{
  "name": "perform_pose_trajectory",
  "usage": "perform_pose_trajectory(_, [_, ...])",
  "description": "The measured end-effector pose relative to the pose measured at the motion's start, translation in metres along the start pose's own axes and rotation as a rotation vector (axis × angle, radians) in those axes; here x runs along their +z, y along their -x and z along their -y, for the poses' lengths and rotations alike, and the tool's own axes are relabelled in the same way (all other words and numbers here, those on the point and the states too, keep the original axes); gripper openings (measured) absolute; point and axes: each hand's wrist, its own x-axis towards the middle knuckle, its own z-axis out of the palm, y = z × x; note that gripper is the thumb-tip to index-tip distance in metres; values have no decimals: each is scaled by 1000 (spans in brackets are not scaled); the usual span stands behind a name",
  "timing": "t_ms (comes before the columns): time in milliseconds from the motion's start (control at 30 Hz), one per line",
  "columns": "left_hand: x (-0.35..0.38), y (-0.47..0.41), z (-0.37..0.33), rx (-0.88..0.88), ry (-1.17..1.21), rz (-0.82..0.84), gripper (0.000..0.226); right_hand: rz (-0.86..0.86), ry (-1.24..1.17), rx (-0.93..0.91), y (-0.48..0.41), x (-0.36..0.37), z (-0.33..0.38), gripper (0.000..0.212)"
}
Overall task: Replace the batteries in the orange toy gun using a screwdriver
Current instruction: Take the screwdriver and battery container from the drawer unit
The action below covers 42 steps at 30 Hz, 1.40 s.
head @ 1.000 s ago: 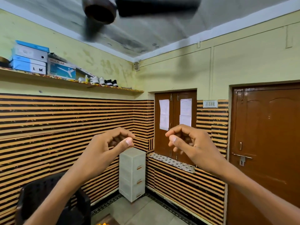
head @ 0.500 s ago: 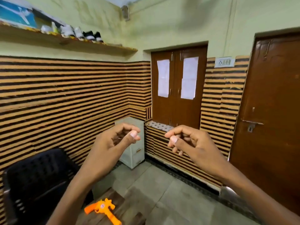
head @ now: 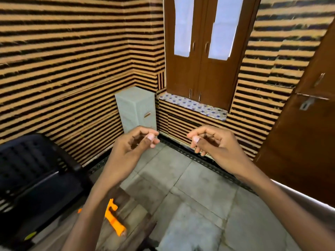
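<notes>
One left hand (head: 130, 148) and one right hand (head: 216, 146), curled empty; one toy gun (head: 112, 218).

Left side: black perforated plastic chair (head: 36, 178), standing against the wall. Walls clad in orange-and-black horizontal stripes (head: 72, 60). Corner: pale grey plastic drawer unit (head: 136, 107), upright. Beside it, brown wooden double shutters (head: 201, 73), closed, each leaf bearing a white paper sheet (head: 183, 26). Blue-patterned tiled ledge (head: 192, 105) directly beneath. Right: brown wooden door (head: 299, 142) with metal latch (head: 306, 104). Grey stone-tile floor (head: 199, 205). Dark wooden bench (head: 134, 211) at bottom edge.
</notes>
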Motion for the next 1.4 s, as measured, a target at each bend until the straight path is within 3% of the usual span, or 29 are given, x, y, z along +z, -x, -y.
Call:
perform_pose_trajectory(267, [60, -130, 118, -212, 60, -139, 24, 128, -142, 197, -142, -26, -139, 15])
perform_pose_trajectory(500, [71, -241, 214, -372, 105, -236, 12, 200, -175, 294, -274, -11, -253, 14])
perform_pose_trajectory(733, [46, -380, 335, -478, 156, -236, 19, 207, -188, 378, -428, 22, -349, 16])
perform_pose_trajectory(1133, [-24, -613, 500, -593, 118, -142, 10, 219, -216, 610, -668, 74, -490, 11])
perform_pose_trajectory(1400, [-50, -751, 630, -657, -18, -256, 11, 353, -166, 564, -845, 117, -623, 14])
